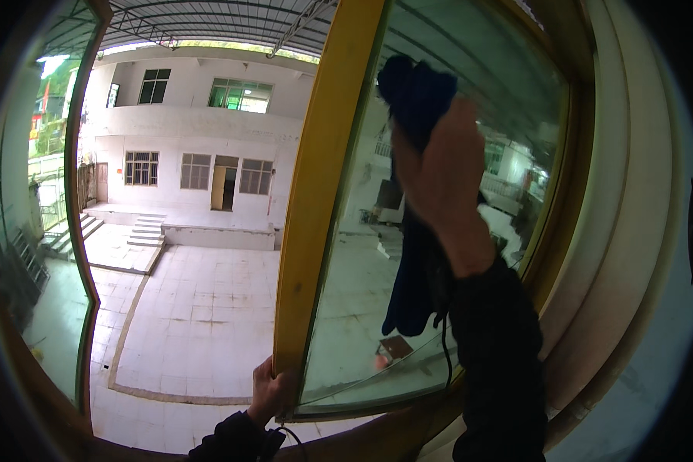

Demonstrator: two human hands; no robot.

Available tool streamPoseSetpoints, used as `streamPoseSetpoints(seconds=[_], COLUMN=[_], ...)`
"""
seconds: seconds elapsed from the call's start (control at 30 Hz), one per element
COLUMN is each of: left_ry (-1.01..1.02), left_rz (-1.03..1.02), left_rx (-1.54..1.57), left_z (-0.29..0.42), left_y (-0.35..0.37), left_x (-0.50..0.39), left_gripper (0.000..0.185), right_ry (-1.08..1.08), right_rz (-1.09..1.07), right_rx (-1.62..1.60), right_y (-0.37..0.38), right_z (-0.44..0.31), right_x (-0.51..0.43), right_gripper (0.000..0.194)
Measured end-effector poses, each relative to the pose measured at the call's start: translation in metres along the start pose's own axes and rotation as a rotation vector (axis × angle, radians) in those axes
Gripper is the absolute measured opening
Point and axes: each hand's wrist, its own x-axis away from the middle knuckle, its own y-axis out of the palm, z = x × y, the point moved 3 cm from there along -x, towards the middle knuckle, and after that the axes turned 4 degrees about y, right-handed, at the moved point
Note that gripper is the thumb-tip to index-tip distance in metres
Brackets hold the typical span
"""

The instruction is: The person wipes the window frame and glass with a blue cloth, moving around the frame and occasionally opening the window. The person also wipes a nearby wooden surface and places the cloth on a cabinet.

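A hinged window sash with a yellow frame point(317, 173) and a greenish glass pane point(352, 277) stands swung open before me. My left hand point(271, 387) grips the lower end of the frame's upright edge. Higher up, my right hand point(444, 161) presses a dark blue cloth point(418, 98) against the pane; part of the cloth hangs down below the hand. The right hand looks slightly blurred, and its fingertips are partly hidden by the cloth. Faint reflections cover the glass.
Another greenish glass pane point(52, 260) in a dark frame stands at the left. A white moulded wall edge point(623, 202) runs down the right. Through the opening show a tiled courtyard point(202, 323) below, concrete steps point(146, 231) and a white two-storey building point(179, 127). Thin dark cords hang near both sleeves.
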Motion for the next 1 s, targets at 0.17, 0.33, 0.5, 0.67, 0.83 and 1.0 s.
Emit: streamPoseSetpoints(seconds=[0.17,0.33,0.5,0.67,0.83,1.0], left_ry=[0.06,0.044,0.105,0.19,0.179,0.417], left_rz=[0.019,-0.006,0.001,-0.017,0.01,0.089], left_rx=[-0.01,0.082,0.062,0.009,-0.023,-0.385], left_z=[-0.004,-0.008,-0.007,-0.02,-0.052,-0.085], left_y=[0.001,0.001,0.007,-0.001,-0.014,-0.032], left_x=[-0.003,-0.003,-0.004,-0.008,-0.012,-0.011], left_gripper=[0.02,0.021,0.012,0.013,0.019,0.036], right_ry=[0.02,0.057,-0.048,0.148,0.401,0.543], right_rz=[-0.137,-0.258,-0.375,-0.272,-0.122,-0.029], right_rx=[-0.118,-0.249,-0.266,0.042,0.249,0.157], right_y=[-0.02,-0.042,-0.057,-0.051,-0.075,-0.104], right_z=[-0.052,-0.092,-0.076,0.02,0.164,0.251], right_x=[0.102,0.181,0.214,0.168,0.076,0.052], right_gripper=[0.062,0.055,0.024,0.052,0.056,0.042])
